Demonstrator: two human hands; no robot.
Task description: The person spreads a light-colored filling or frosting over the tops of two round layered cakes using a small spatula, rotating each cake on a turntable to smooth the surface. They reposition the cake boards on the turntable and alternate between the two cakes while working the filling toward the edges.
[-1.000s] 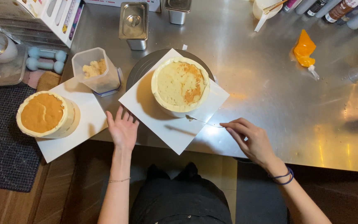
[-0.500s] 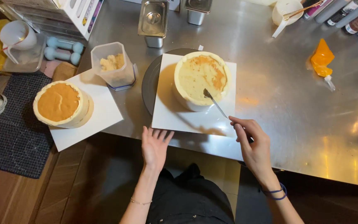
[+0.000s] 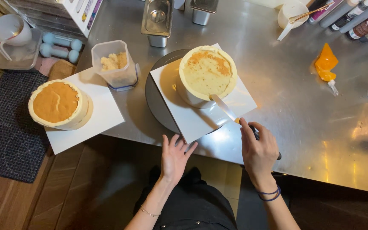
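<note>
From the head view we see our right hand (image 3: 258, 149) closed around the dark handle of a spatula (image 3: 226, 110), index finger laid along it; the blade slants up to the near side of the cake (image 3: 207, 74). That cake, pale with browned patches on top, stands on a white board (image 3: 192, 119), which rests on a dark turntable (image 3: 158, 108) on the steel table (image 3: 286, 102). Our left hand (image 3: 174, 155) is open, fingers spread, holding nothing, fingertips just at the table's near edge by the board's corner. To the left a second cake (image 3: 58, 104), orange-topped, sits on another white board (image 3: 103, 113). A clear tub (image 3: 116, 66) of crumbs stands between the two cakes. An orange piping bag (image 3: 326, 64) lies well apart to the right.
</note>
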